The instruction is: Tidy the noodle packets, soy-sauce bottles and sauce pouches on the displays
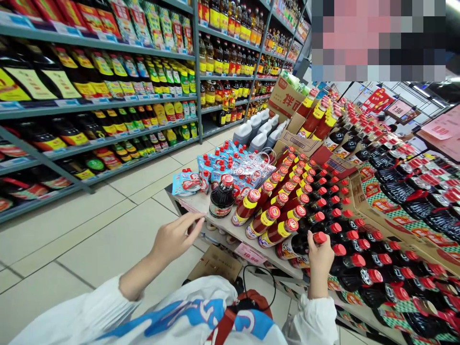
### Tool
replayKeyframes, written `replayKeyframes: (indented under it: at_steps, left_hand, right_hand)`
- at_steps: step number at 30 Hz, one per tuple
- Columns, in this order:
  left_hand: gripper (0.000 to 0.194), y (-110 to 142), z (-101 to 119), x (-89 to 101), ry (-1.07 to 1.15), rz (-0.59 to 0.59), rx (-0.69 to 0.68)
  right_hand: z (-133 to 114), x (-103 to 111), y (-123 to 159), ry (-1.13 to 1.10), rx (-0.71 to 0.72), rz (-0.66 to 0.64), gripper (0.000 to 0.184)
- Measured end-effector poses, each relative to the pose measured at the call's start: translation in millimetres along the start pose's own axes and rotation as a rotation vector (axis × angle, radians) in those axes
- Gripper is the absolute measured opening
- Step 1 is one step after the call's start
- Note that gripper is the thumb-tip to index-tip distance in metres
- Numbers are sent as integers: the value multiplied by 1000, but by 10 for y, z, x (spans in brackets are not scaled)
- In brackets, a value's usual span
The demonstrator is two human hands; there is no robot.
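Note:
My right hand [321,256] is closed around the neck of a dark sauce bottle with a red cap [319,237], in the front row of similar bottles. My left hand [178,233] hovers by the display table's edge, holding nothing, its fingers stretched and slightly apart. Just beyond its fingertips stands a squat dark bottle with a red cap [222,197], upright and apart from the hand. Between the two hands are rows of red sauce bottles with yellow neck labels [264,222]. Most of the gripped bottle's body is hidden by my right hand and neighbouring bottles.
Blue pouches [185,183] lie at the table's left corner. Behind them stand several grey jugs [258,139] and a cardboard box [285,98]. Stocked shelves [143,100] line the left, across a tiled floor [104,235]. A pink price tag [250,253] hangs at the table's front.

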State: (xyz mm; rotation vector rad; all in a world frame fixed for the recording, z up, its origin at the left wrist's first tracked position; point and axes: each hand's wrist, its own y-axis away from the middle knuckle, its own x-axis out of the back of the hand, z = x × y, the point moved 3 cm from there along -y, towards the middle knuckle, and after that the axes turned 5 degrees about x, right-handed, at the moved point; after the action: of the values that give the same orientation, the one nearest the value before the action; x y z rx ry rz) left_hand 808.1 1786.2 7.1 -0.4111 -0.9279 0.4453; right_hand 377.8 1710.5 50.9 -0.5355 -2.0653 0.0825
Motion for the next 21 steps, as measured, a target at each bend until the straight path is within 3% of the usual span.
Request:
replayKeyframes:
  at_steps: [4, 8, 12, 15, 18, 21]
  left_hand:
    - [25, -197, 483, -172, 100, -37, -54]
    - [29, -610, 1204, -422, 163, -182, -239]
    - [40, -1086, 2155, -919, -3, -349, -577]
    - [51, -1374, 2760, -1418, -28, -418, -706]
    - [42, -1571, 3099, -1889, -36, -536, -810]
    - [12, -1704, 3148, -2178, -68, -649, -863]
  right_hand:
    - [28, 62, -9, -54, 54, -57, 71]
    - [67, 345, 104, -257, 88, 39, 72]
    - [293, 777, 208, -445, 183, 231, 51]
    - [581, 1027, 171, -440, 244, 328, 41]
    - [872, 1175, 55, -427, 214, 370, 40]
    - [1067, 1291, -66, -395, 164, 408, 44]
